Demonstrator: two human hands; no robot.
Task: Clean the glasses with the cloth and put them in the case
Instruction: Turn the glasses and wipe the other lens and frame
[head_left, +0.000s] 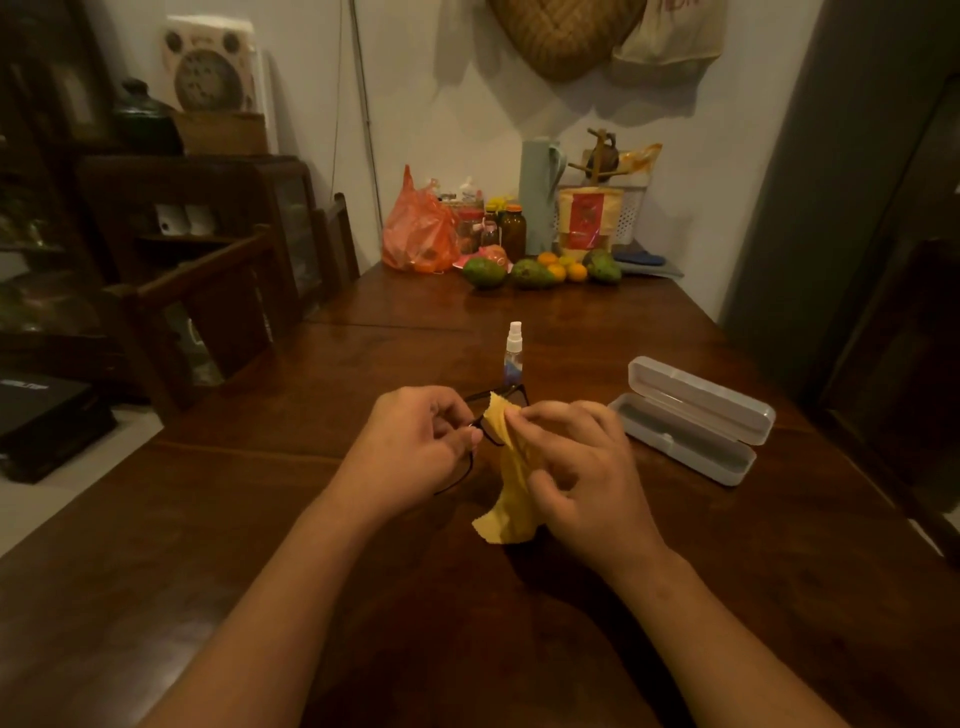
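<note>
Head view: left hand (415, 441) pinches the glasses (498, 397) by the frame, steadying them above the table (260, 519); right hand (576, 467) pinches the cloth (511, 488) around a lens to wipe. Case (691, 421) lies open nearby, ready.

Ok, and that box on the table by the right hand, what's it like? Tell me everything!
The glasses case is a long, pale grey box with rounded corners, seemingly hard, slightly see-through plastic. It is open: the lid stands up along the far side, the tray faces up, with a darker lining and nothing visible inside. It rests at a slant on the wooden table, right of the right hand. Only the table touches it.
</note>
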